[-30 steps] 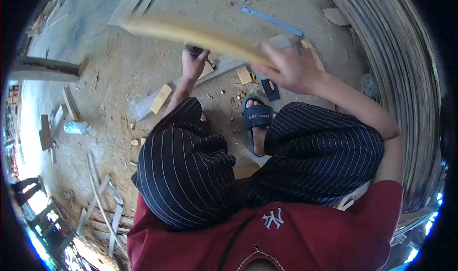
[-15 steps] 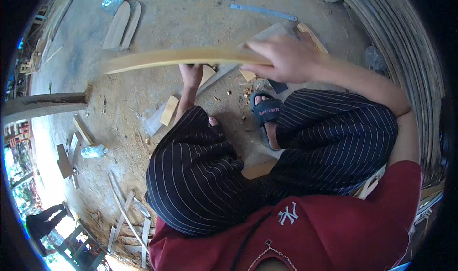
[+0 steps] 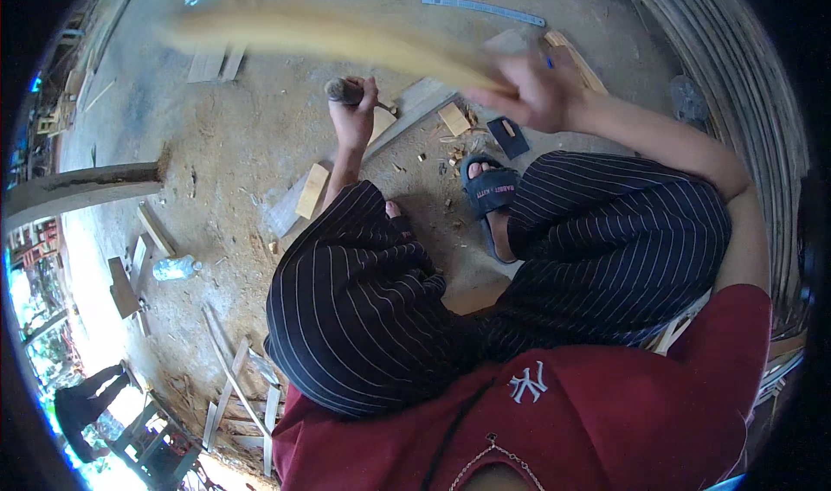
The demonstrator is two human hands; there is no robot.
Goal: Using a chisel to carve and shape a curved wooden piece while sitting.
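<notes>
My right hand (image 3: 541,93) is closed around one end of a long pale wooden slat (image 3: 346,41), which is raised and smeared by motion. Upright in my left hand (image 3: 352,128) is a chisel (image 3: 344,91); its round, dark handle end shows above the closed fingers. What shows of its blade is too little to make out. Below that hand, a grey plank (image 3: 415,102) lies slantwise on the ground. Small pale wood blocks rest on or beside it, one block (image 3: 312,192) near my left forearm and another block (image 3: 454,120) near my right foot.
Chips litter the ground by my sandal (image 3: 489,188), near a dark flat piece (image 3: 508,137). A metal ruler (image 3: 483,9) lies far off. A post (image 3: 86,192) juts in at left, above a plastic bottle (image 3: 177,268). Long poles (image 3: 727,67) line the right. A person (image 3: 82,413) stands lower left.
The slat has swung up and away from my left hand, uncovering the chisel's handle end. My right hand has moved slightly with it; my left hand stays near the same place.
</notes>
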